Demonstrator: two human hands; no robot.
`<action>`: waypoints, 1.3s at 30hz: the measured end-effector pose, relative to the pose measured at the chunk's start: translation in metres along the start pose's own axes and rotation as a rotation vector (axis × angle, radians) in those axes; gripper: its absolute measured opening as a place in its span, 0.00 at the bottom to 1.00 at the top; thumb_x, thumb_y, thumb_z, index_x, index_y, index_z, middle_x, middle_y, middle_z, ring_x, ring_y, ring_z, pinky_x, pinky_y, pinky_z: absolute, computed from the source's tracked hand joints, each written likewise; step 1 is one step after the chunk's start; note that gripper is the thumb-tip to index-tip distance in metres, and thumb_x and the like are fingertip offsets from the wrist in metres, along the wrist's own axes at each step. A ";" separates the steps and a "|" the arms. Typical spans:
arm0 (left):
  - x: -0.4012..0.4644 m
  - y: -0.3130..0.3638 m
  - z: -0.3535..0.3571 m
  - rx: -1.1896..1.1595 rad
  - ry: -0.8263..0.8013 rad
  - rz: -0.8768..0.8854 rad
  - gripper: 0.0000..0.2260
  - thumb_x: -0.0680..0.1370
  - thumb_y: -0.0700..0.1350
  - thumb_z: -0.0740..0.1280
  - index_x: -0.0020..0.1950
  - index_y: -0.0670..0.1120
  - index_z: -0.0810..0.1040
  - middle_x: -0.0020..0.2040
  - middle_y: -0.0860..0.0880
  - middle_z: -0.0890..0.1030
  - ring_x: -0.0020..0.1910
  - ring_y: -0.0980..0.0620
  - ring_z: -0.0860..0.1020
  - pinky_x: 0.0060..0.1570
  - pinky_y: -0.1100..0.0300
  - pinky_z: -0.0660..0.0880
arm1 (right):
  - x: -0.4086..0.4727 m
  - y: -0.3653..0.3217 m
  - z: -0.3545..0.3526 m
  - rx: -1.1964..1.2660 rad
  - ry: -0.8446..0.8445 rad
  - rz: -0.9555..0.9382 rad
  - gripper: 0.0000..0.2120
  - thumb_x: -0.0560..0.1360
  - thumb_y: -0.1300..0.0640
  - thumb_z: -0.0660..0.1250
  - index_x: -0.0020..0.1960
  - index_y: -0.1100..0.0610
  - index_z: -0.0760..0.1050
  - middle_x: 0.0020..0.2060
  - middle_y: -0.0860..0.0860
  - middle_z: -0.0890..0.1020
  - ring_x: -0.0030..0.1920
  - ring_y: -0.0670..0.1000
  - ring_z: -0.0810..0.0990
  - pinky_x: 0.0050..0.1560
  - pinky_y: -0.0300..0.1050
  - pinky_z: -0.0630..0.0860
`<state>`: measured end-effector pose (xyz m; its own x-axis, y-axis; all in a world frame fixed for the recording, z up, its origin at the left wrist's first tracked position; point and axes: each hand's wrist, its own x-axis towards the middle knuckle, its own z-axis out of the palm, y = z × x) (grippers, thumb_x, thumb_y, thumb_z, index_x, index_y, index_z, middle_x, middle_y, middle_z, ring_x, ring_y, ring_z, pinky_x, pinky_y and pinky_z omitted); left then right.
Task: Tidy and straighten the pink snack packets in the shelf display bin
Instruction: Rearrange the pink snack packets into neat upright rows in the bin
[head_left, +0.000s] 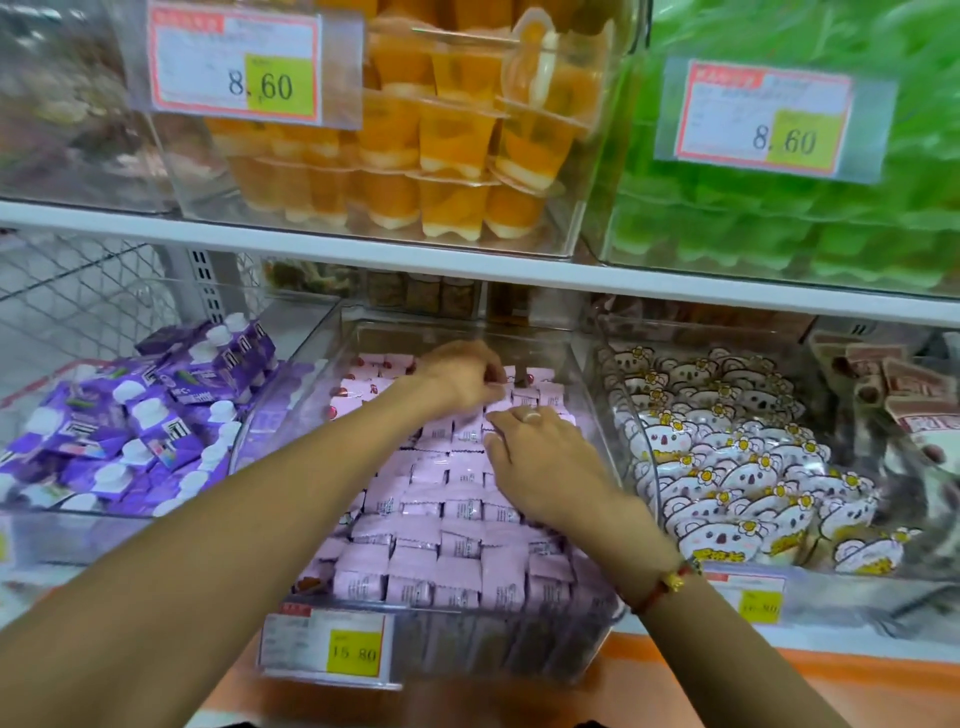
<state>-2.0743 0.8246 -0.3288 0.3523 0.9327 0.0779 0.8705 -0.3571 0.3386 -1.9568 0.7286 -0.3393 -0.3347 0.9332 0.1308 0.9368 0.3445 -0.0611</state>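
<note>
The pink snack packets (457, 530) fill a clear bin (550, 660) in the lower middle of the frame, on the lower shelf. Most lie in neat rows with their backs up. At the front of the bin hangs a price tag (327, 647) with a yellow patch.

Two bare arms reach in from the bottom of the frame. The right hand (545, 462) lies on the packets in the middle of the bin, with its fingers bent down onto them. It has a ring on one finger and a red and gold bracelet (665, 584) on the wrist. The left hand (462, 382) is farther back, near the back rows, and its fingers curl over the packets there. It is blurry, so I cannot tell if it holds one.

To the left is a bin of purple pouches (130, 431) with white caps. To the right is a bin of white koala packets (737, 478).

Higher up, on the top shelf, are orange jelly cups (415, 156) in a clear box and green packets (810, 223) at the upper right.
</note>
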 end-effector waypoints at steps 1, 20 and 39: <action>0.001 0.000 0.001 -0.019 0.015 0.004 0.07 0.77 0.47 0.67 0.54 0.49 0.80 0.55 0.50 0.81 0.51 0.52 0.78 0.50 0.60 0.74 | 0.000 0.000 0.000 0.000 0.007 -0.004 0.19 0.82 0.53 0.49 0.70 0.58 0.66 0.65 0.56 0.73 0.64 0.58 0.68 0.61 0.49 0.65; -0.018 0.008 -0.020 -1.067 0.640 -0.056 0.02 0.79 0.34 0.62 0.49 0.40 0.72 0.45 0.46 0.77 0.45 0.53 0.77 0.42 0.72 0.74 | 0.003 0.001 -0.002 0.067 -0.036 0.063 0.18 0.81 0.53 0.52 0.68 0.57 0.67 0.64 0.57 0.73 0.65 0.58 0.68 0.60 0.49 0.67; -0.089 -0.011 -0.036 -0.870 0.108 -0.007 0.17 0.76 0.49 0.67 0.64 0.50 0.75 0.56 0.54 0.80 0.54 0.58 0.80 0.53 0.66 0.77 | -0.006 0.012 -0.058 1.364 0.110 0.362 0.16 0.72 0.48 0.70 0.47 0.62 0.80 0.35 0.59 0.85 0.32 0.50 0.84 0.37 0.37 0.81</action>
<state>-2.1279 0.7477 -0.3058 0.2752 0.9502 0.1466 0.2860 -0.2265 0.9311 -1.9376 0.7207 -0.2838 -0.0318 0.9992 -0.0262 0.1139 -0.0225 -0.9932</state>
